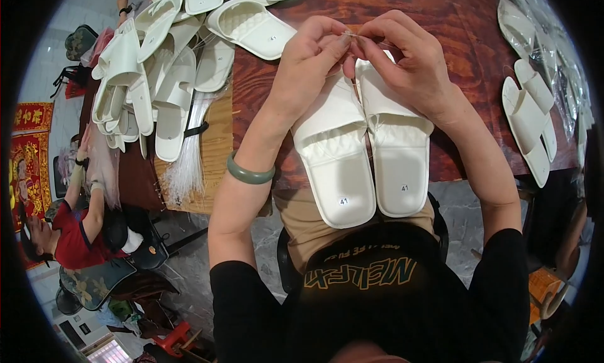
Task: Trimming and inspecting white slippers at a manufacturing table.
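Observation:
A pair of white slippers [343,174] lies side by side in front of me, toes pointing away and heels over the table's near edge. Both my hands are above the toe ends. My left hand [313,64] is closed in a pinch, thumb against fingers, on a thin clear plastic strand [348,34]. Fingertips of my right hand [408,58] pinch the same strand, almost touching the left ones. Fine clear threads also show between the two slipper straps. Fingers partly hide the strand's ends.
A heap of white slippers [151,80] covers the table's far left, beside a tied bundle of clear strands [185,168]. Another slipper pair [527,121] and clear plastic wrapping [553,48] lie at right. At far left sits a person in red [82,228].

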A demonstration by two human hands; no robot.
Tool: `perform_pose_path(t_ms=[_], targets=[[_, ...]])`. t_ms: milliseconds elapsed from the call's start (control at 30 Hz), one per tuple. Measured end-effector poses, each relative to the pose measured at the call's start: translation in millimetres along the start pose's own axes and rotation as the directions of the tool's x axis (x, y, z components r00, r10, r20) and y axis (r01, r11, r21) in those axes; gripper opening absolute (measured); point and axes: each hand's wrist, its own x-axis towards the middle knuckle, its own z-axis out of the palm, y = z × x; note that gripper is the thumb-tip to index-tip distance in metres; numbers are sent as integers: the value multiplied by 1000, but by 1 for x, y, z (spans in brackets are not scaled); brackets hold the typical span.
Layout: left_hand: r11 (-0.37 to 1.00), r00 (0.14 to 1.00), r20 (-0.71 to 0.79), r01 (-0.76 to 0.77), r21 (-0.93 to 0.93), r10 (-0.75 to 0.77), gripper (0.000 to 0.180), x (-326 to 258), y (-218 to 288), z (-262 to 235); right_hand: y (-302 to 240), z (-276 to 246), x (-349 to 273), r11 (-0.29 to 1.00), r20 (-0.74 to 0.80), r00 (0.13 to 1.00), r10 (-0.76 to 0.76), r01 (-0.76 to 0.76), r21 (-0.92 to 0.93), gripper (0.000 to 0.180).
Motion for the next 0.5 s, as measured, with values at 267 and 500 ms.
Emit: perform_pose_path(t_ms=[267,500], targets=[[996,1000,-18,-24,-90,23,11,-1,-5,0,-19,-7,7,997,63,995,80,-79,-23,14],[995,998,12,-61,-84,62,9,-6,0,2,-28,-6,7,997,56,996,75,-74,-6,12]])
